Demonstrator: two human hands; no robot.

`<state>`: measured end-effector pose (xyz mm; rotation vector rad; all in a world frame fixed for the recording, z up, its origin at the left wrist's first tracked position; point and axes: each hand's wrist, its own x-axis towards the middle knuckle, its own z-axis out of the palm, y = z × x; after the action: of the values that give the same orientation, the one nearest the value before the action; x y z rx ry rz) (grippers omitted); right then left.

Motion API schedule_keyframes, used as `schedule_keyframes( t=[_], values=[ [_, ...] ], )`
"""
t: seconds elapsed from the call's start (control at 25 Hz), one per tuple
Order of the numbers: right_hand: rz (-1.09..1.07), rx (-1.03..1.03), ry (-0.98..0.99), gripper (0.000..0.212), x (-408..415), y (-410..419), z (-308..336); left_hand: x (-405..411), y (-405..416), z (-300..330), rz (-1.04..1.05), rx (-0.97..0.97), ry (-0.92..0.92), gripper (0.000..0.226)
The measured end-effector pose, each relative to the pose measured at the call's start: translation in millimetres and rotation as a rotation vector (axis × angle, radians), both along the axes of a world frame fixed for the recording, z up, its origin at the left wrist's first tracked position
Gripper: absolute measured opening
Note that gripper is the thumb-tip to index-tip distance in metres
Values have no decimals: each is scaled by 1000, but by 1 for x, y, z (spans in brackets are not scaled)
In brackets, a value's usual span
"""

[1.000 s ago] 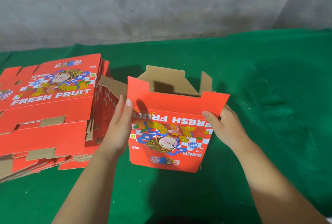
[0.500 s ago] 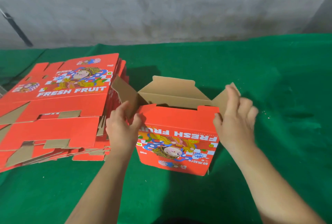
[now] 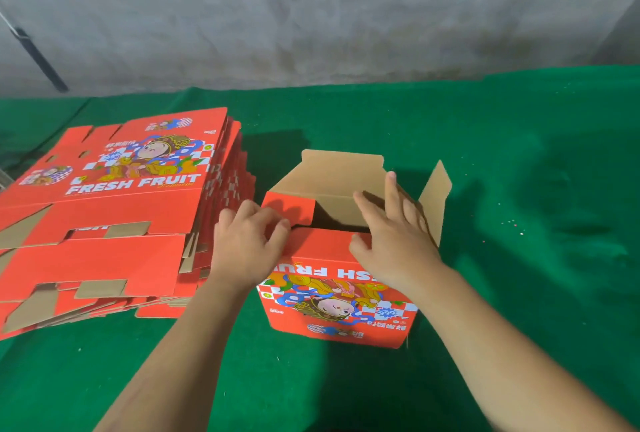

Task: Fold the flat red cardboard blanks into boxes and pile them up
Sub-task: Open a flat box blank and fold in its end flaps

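A half-folded red "FRESH FRUIT" box (image 3: 332, 307) stands on the green cloth, its print upside down to me. Its back flap (image 3: 343, 168) and right flap (image 3: 437, 199) stand up, showing brown insides. My left hand (image 3: 246, 244) is at the box's near left corner, its fingers curled over the left flap (image 3: 291, 205), which is folded inward. My right hand (image 3: 391, 234) lies with straight, spread fingers on the near red flap and reaches over the opening. A stack of flat red blanks (image 3: 114, 210) lies to the left.
Green cloth (image 3: 519, 258) covers the table, with bare cloth to the right of and in front of the box. A grey concrete wall (image 3: 311, 16) runs behind. A dark rod (image 3: 38, 57) leans at the far left.
The left flap has gone from standing to folded inward under my left hand. My right hand left the right flap and came down onto the near flap, which is now bent inward.
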<state>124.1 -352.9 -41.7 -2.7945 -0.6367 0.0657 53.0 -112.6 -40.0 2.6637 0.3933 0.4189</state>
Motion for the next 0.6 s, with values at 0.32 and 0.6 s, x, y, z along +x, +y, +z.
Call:
schedule_keyframes(
  t=[0.32, 0.6],
  values=[
    [-20, 229, -444, 53, -11, -7, 7, 54, 5, 1, -99, 202, 415, 62],
    [-17, 370, -175, 47, -20, -37, -21, 54, 7, 4, -96, -38, 380, 72]
  ],
)
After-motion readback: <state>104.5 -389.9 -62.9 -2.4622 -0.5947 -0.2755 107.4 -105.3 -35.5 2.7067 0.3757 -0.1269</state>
